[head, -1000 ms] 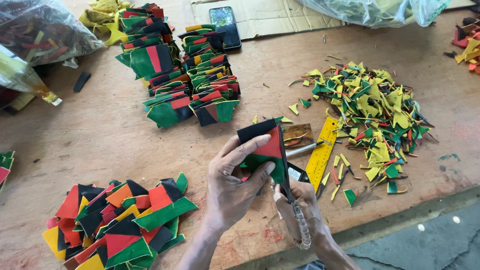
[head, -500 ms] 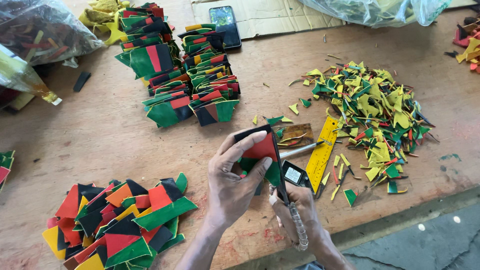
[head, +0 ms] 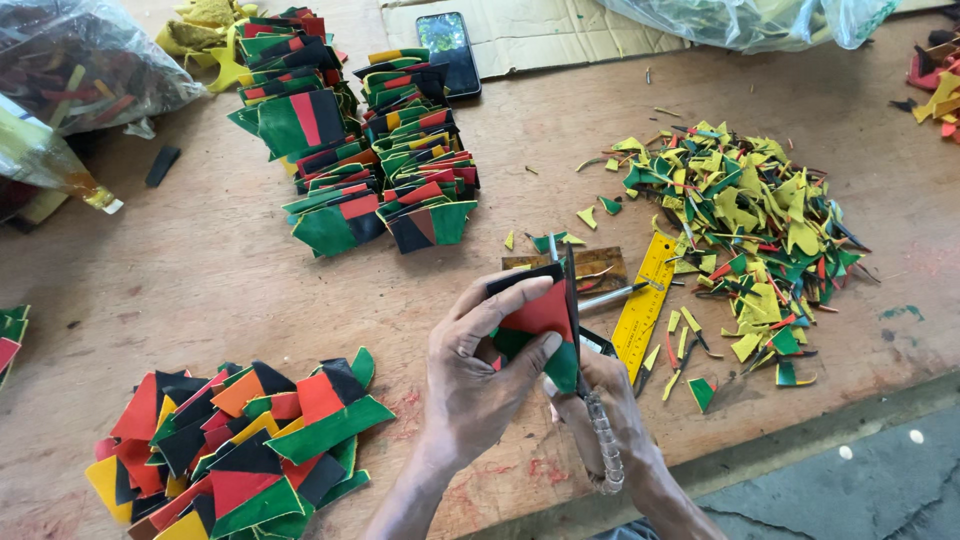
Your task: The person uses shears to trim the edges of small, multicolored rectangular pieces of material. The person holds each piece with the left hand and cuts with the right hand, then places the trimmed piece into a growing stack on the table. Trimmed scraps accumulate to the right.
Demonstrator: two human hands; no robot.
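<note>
Far up and to the left of the hands, a clear plastic bag [head: 85, 60] lies on the wooden desk [head: 200, 290] with dark, red and yellow offcuts heaped inside it; a second clear bag [head: 760, 20] sits far up and to the right, holding greenish and yellow material that cannot be made out clearly. The left hand [head: 475, 385] pinches a stack of cut pieces [head: 540, 325] between thumb and fingers, just above the desk's near edge. The stack looks like flat sheet material, black on top, red in the middle and green at the bottom, its edges roughly flush. The right hand [head: 600, 400] is closed around the handles of scissors [head: 570, 300], whose dark blades stand along the stack's right edge. Just beyond the hands lie a yellow ruler [head: 645, 305] and a small wooden block [head: 565, 265]. To the right spreads a pile of yellow, green and red trimmings [head: 750, 220]. Neat rows of finished pieces [head: 360, 150] stand ahead and to the left, and loose uncut pieces [head: 240, 450] lie left of the left hand.
</note>
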